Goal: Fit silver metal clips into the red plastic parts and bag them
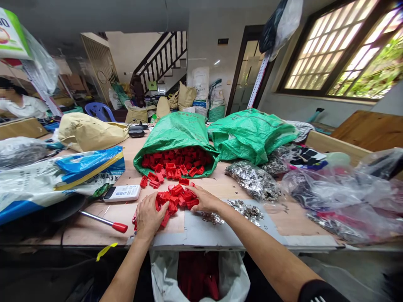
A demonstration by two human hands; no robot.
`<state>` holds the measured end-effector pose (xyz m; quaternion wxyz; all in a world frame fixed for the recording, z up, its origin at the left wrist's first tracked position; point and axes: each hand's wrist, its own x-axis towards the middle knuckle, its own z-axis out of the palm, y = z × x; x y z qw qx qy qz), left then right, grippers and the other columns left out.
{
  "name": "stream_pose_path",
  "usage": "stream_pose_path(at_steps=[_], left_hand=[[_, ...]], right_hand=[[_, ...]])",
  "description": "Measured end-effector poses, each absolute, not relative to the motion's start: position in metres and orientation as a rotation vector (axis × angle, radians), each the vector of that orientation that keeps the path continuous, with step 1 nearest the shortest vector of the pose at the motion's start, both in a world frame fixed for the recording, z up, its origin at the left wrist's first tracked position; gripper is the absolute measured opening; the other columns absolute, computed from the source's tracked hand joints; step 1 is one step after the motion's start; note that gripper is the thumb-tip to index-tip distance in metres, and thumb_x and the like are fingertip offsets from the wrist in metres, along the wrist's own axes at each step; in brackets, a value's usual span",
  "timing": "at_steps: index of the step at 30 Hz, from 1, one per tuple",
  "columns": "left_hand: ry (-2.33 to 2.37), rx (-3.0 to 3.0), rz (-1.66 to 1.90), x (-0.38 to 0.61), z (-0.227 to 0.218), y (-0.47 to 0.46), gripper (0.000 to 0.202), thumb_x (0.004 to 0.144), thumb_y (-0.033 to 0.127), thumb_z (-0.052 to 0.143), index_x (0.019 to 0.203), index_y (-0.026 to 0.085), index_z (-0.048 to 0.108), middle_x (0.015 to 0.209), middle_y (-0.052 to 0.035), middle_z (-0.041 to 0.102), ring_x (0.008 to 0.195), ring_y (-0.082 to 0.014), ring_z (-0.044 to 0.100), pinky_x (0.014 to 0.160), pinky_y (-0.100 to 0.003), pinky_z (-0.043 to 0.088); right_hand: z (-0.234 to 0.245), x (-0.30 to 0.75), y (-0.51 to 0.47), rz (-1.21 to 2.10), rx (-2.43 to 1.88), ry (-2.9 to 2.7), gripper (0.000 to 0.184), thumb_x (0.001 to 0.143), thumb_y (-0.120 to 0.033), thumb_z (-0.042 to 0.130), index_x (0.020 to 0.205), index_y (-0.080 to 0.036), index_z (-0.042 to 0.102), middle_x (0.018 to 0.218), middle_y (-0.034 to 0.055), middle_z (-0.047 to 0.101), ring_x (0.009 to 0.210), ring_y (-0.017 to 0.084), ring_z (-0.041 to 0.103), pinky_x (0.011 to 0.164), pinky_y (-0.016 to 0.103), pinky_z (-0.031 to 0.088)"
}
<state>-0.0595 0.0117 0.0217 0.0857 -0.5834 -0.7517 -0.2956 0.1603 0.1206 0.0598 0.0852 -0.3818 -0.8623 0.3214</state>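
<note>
Both hands cup a heap of small red plastic pieces [176, 196] near the table's front edge. My left hand [147, 214] curls around the heap's left side, thumb and fingers against the pieces. From the right, my right hand [206, 199] closes in on the same heap, its fingertips partly hidden among the pieces. Just behind lies a green woven sack [179, 130], its mouth facing me and full of similar red pieces. Small shiny metal parts [247, 211] lie scattered beside my right forearm on a grey sheet [198, 233].
Below the table edge hangs an open white bag [233, 277] with red pieces inside. A red-tipped lever [119, 227] juts out at left, near a white box [122, 193]. Bagged metal parts [253, 180] and another green sack [252, 132] lie right. A person [27, 105] sits far left.
</note>
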Motion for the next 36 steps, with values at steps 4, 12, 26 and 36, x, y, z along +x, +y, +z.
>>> stream_pose_path(at_steps=[4, 12, 26, 36], left_hand=[[-2.156, -1.738, -0.95, -0.052, 0.02, 0.007, 0.048, 0.082, 0.043, 0.056, 0.122, 0.016, 0.055, 0.12, -0.0142, 0.065, 0.109, -0.0288, 0.059, 0.094, -0.042, 0.041], [-2.129, -1.657, -1.012, -0.049, 0.02, 0.008, 0.042, 0.084, 0.039, 0.056, 0.12, 0.016, 0.058, 0.121, -0.014, 0.064, 0.113, -0.0293, 0.057, 0.103, -0.047, 0.031], [-2.017, -1.739, -0.965, -0.037, 0.021, -0.001, 0.026, 0.085, 0.035, 0.056, 0.106, 0.025, 0.069, 0.12, -0.0083, 0.067, 0.122, -0.0315, 0.05, 0.111, -0.061, 0.006], [-1.934, -2.013, -0.966, -0.025, 0.024, -0.002, 0.023, 0.09, 0.032, 0.05, 0.102, 0.026, 0.07, 0.106, -0.0052, 0.074, 0.113, -0.0286, 0.058, 0.111, -0.061, 0.008]], right_hand=[[0.065, 0.16, 0.11, 0.96, -1.156, -2.591, 0.095, 0.062, -0.026, 0.079, 0.145, -0.021, 0.033, 0.143, 0.0141, 0.039, 0.13, 0.031, 0.038, 0.107, 0.041, 0.031], [0.056, 0.155, 0.09, 0.969, -1.163, -2.505, 0.092, 0.065, -0.031, 0.079, 0.144, -0.024, 0.033, 0.137, 0.0139, 0.044, 0.124, 0.03, 0.045, 0.102, 0.041, 0.036], [0.059, 0.174, 0.077, 1.091, -1.107, -2.413, 0.067, 0.071, -0.029, 0.074, 0.133, -0.028, 0.05, 0.105, 0.0022, 0.065, 0.082, 0.018, 0.058, 0.078, 0.031, 0.045], [0.049, 0.154, 0.048, 1.264, -0.792, -2.374, 0.063, 0.074, -0.032, 0.071, 0.132, -0.024, 0.051, 0.106, 0.0026, 0.066, 0.089, 0.019, 0.061, 0.08, 0.031, 0.047]])
